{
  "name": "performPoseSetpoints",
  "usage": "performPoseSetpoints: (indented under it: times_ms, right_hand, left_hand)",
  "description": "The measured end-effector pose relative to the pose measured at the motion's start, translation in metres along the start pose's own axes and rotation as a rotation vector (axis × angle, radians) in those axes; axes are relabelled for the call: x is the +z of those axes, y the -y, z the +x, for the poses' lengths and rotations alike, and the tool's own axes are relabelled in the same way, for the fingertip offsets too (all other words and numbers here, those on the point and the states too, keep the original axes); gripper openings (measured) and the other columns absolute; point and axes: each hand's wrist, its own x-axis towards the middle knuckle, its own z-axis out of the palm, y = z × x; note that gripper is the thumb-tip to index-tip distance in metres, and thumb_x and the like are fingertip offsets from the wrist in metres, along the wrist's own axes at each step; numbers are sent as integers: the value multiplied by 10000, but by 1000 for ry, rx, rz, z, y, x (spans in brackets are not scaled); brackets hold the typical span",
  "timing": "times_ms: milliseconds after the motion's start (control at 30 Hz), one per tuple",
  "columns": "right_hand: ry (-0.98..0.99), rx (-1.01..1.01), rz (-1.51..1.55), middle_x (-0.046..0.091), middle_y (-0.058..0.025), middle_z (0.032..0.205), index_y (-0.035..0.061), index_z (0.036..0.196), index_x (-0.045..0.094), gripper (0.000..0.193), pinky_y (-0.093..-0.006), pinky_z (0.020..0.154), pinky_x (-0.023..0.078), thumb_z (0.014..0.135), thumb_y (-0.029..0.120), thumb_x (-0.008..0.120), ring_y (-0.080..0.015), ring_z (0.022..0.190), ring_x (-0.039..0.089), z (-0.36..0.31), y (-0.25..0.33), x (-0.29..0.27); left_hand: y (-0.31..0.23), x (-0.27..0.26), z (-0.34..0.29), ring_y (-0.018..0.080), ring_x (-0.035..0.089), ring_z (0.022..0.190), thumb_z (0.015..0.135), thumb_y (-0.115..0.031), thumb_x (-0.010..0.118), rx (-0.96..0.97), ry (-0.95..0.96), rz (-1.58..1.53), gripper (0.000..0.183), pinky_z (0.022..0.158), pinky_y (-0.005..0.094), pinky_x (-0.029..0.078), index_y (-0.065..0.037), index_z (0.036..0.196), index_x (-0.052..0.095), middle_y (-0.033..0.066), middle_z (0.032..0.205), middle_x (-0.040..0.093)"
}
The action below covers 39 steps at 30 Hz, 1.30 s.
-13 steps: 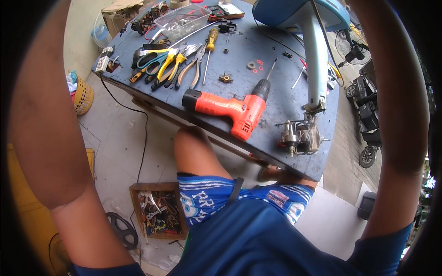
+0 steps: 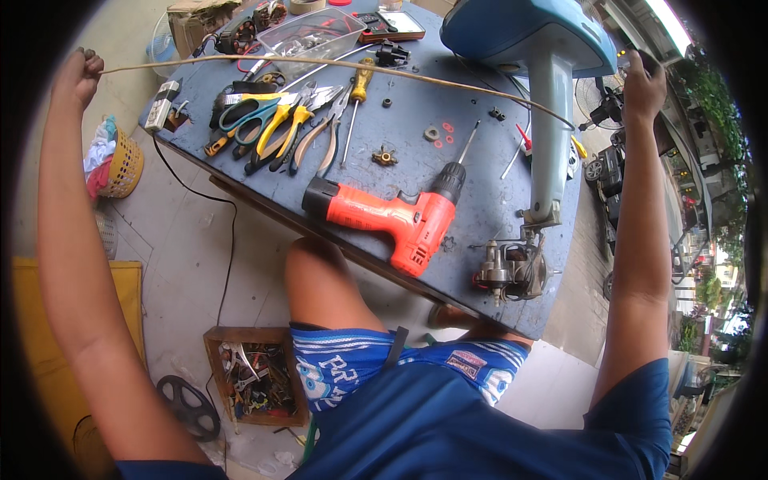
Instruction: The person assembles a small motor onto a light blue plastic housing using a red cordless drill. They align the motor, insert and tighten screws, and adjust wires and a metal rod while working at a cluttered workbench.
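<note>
Tan cord (image 2: 336,64) stretched taut across frame top | left hand (image 2: 78,74) fisted on end | right hand (image 2: 644,84) grips other end | drill (image 2: 384,216) idle below

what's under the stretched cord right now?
Under the thin cord held between left hand and right hand: pliers, scissors and a screwdriver. The fan base covers the bench behind it.
</note>
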Motion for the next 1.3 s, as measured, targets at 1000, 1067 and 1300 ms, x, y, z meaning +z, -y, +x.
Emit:
performPoseSetpoints:
  times_ms: [1000, 1067, 1300]
  right_hand:
    - [768, 38, 202, 477, -246, 1520, 41, 1604, 268, 933, -412, 1067, 520, 867, 162, 828, -333, 1344, 553, -86, -60, 222]
    - [775, 43, 195, 479, -244, 1518, 40, 1601, 274, 922, -410, 1067, 519, 871, 164, 824, -331, 1342, 554, -84, -55, 230]
    - [781, 53, 204, 486, -238, 1514, 34, 1592, 297, 885, -406, 1068, 517, 884, 169, 810, -327, 1335, 559, -84, -52, 242]
  left_hand:
    - [216, 414, -243, 197, 476, 439, 1120, -374, 358, 77, 897, 341, 388, 382, 369, 361, -91, 1106, 623, 77, 644, 558]
    - [214, 413, -244, 190, 462, 441, 1115, -375, 367, 31, 882, 363, 376, 384, 367, 351, -100, 1109, 623, 68, 642, 548]
    - [207, 410, -246, 167, 414, 448, 1100, -380, 397, -53, 837, 411, 337, 389, 361, 314, -133, 1120, 625, 38, 635, 513]
